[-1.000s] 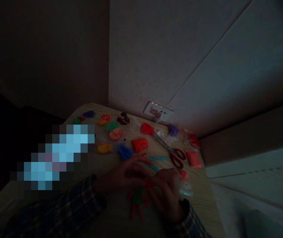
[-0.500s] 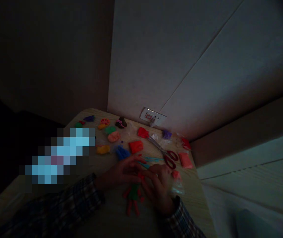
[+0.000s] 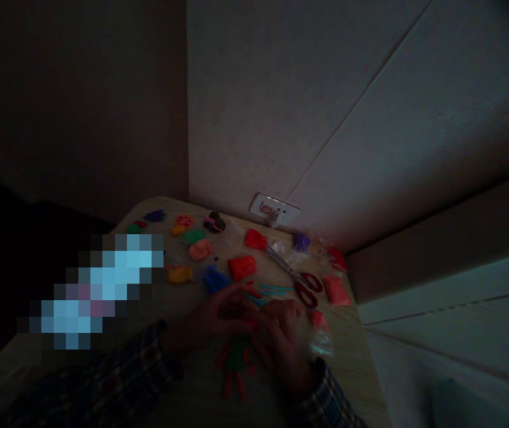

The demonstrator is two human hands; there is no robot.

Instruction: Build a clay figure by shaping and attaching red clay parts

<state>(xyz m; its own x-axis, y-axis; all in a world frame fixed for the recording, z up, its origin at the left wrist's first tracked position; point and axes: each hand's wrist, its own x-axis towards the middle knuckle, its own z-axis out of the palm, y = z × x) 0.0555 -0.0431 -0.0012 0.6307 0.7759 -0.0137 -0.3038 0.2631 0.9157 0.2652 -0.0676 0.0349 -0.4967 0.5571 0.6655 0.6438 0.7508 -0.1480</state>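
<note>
My left hand (image 3: 219, 315) and my right hand (image 3: 281, 342) meet over the near part of the table. Between their fingertips they pinch a small red piece of modelling clay (image 3: 253, 324), mostly covered by the fingers. Just below lies a small clay figure (image 3: 235, 355) with a green body and reddish-pink arms and legs; its upper end is hidden under my hands. Thin blue clay tools (image 3: 276, 290) lie just past my fingers. Beyond them rests a pair of scissors (image 3: 307, 289) with dark red handles, blades pointing away to the left.
Bags of clay are spread over the wooden table (image 3: 361, 362): a red packet (image 3: 242, 268), a blue lump (image 3: 216, 279), a pink packet (image 3: 336, 290) and a purple one (image 3: 301, 241). Finished-looking clay shapes sit at the far left. A wall socket (image 3: 275, 209) is behind. A pixelated bright patch covers the left.
The view has shifted slightly, moving the whole table leftward in the picture. Both hands stay together at the red clay with only small finger movements; the figure remains below them.
</note>
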